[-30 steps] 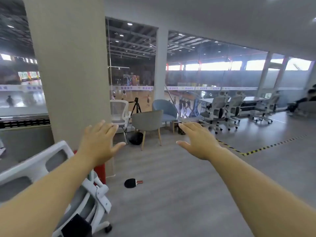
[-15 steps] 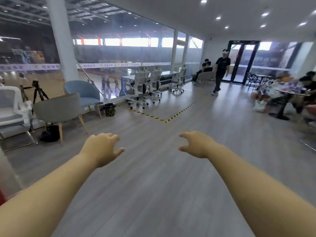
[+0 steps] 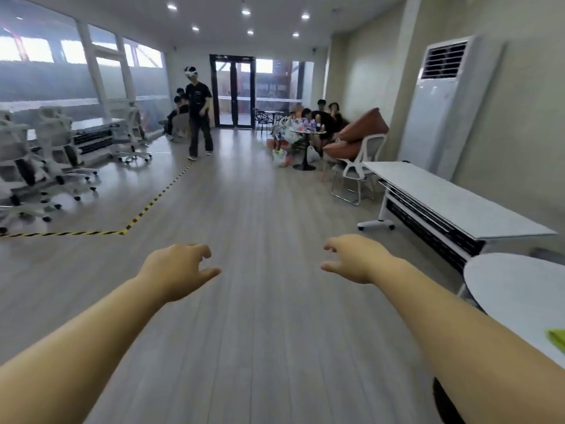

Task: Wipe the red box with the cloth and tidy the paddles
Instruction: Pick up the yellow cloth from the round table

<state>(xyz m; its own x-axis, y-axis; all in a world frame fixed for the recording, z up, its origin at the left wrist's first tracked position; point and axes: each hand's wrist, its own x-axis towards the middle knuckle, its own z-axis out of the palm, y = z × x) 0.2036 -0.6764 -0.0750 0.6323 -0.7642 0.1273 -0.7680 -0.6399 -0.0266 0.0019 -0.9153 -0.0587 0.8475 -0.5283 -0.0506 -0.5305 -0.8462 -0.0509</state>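
Cloth (image 3: 558, 338), apparently the green scrap on the table (image 3: 513, 289), awaited pickup; left hand (image 3: 174, 270) and right hand (image 3: 354, 259) hovered empty, loosely curled

Grey plank floor (image 3: 260, 332) fills the frame's middle. A yellow-black tape line (image 3: 146, 209) crosses its left side, and white office chairs (image 3: 58, 154) stand at far left. At lower right, a round white table (image 3: 519, 289) carries a green cloth (image 3: 558, 339) at the frame's edge.

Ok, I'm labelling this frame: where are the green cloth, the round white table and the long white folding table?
green cloth (image 3: 558, 339), head view, visible corner at frame's right edge.
round white table (image 3: 513, 286), head view, bare top.
long white folding table (image 3: 452, 200), head view, bare top.
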